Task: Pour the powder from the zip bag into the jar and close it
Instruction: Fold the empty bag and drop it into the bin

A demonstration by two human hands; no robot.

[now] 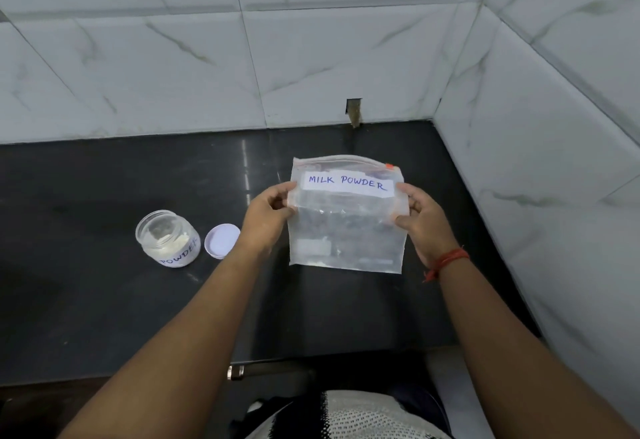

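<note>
Zip bag (346, 217), clear and labelled "MILK POWDER", hangs upright over the dark counter (104, 300), held up between both hands; the left hand (266, 217) pinches its left edge and the right hand (420, 220) pinches its right edge, both just below the label; the bag looks almost empty, with perhaps a little white powder near the bottom, though the plastic is too glossy to be sure. The jar (168, 237) stands open on the counter to the left, well apart from the bag, with white powder already inside; its pale lid (221, 240) lies just beside it, rim up. Judging from this, the pouring seems mostly done; any remainder wants tapping into one corner and tipping slowly over the jar mouth, then the lid goes on square and is turned tight. The counter is black and shiny; white marbled tiles (311, 57) cover the walls behind and to the right, meeting in a corner.
</note>
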